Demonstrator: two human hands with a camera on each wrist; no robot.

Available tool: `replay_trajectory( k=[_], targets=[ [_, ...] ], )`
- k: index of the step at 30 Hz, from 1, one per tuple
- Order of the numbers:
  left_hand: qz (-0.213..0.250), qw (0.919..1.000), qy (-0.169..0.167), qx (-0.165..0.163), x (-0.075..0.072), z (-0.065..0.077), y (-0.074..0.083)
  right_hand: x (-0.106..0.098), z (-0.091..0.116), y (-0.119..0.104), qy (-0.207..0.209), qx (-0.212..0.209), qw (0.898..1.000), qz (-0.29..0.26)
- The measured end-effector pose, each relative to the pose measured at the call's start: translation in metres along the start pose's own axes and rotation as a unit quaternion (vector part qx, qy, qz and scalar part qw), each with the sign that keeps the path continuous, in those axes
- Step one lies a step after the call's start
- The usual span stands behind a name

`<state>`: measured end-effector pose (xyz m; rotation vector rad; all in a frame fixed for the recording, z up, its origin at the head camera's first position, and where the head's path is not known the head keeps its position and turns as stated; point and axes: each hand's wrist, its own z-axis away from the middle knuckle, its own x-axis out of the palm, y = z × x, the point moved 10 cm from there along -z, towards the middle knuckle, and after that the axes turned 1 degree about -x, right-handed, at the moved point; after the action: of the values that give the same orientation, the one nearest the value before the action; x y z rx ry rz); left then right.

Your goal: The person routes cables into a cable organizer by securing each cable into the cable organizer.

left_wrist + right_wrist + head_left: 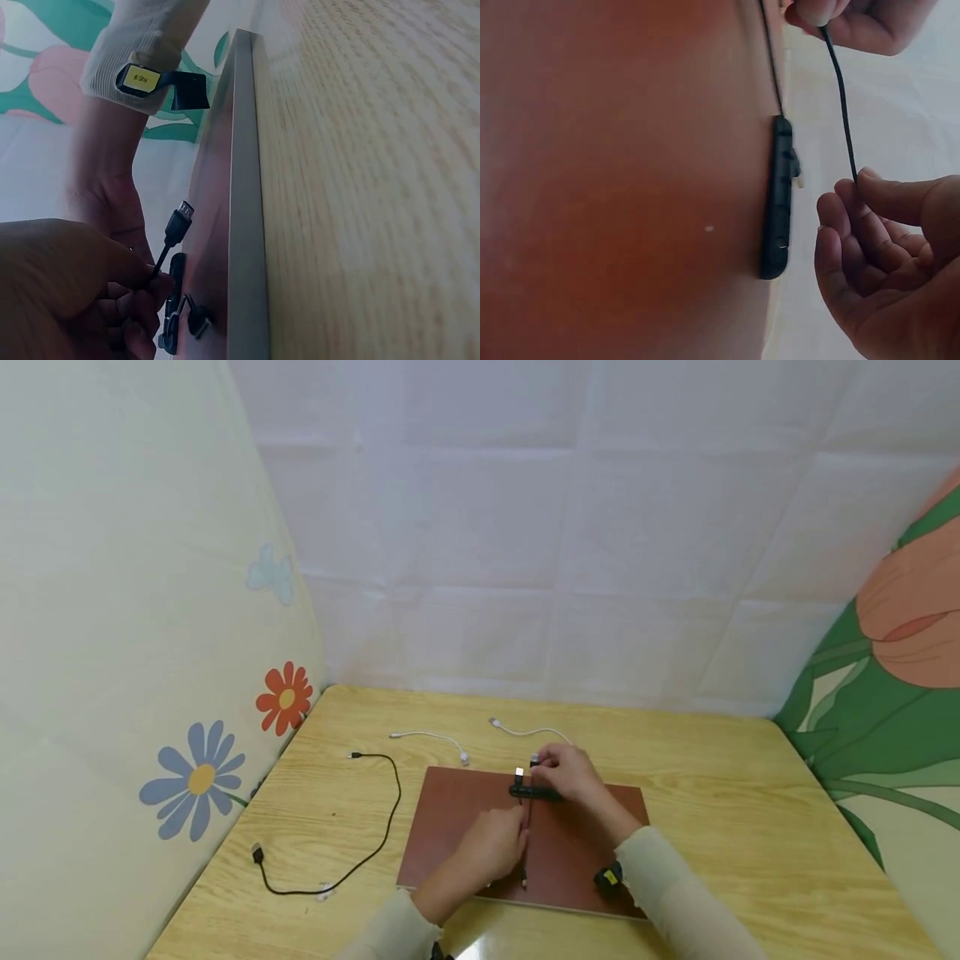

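A thin black USB cable (844,105) is stretched between my two hands above a brown board (457,793). My left hand (491,843) pinches it near its small plug (178,226), which sticks out past the fingers. Farther back, my right hand (570,770) pinches the cable between thumb and fingertips, close to its larger USB plug (535,760). Beneath the right hand, a black slotted cable holder (778,202) lies across the board. Another black cable (771,60) runs into the holder's end nearer the left hand, its USB plug (519,773) standing beyond it.
On the wooden table, a longer black cable (390,822) curves left of the board. Two short white cables, one at left (431,734) and one farther right (525,732), lie behind it. A small clear piece (325,891) sits by the black cable. Fabric walls surround the table.
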<state>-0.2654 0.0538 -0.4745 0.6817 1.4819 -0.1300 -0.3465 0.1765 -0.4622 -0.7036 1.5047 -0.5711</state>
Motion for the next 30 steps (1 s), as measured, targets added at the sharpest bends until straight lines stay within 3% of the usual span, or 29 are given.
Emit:
replay_trajectory(
  k=[4,13,30],
  targets=[
    [-0.024,0.9996,-0.011,-0.006,0.004,0.001,-0.001,0.006,-0.001,0.006,-0.007,0.003,1.000,0.015],
    [-0.030,0.9993,-0.022,-0.003,0.009,0.002,-0.001,0.012,-0.002,0.008,-0.018,-0.006,0.999,0.027],
    [-0.066,0.9976,-0.017,-0.006,0.007,0.004,0.006,0.022,-0.005,0.009,-0.041,-0.006,0.998,0.048]
  ],
)
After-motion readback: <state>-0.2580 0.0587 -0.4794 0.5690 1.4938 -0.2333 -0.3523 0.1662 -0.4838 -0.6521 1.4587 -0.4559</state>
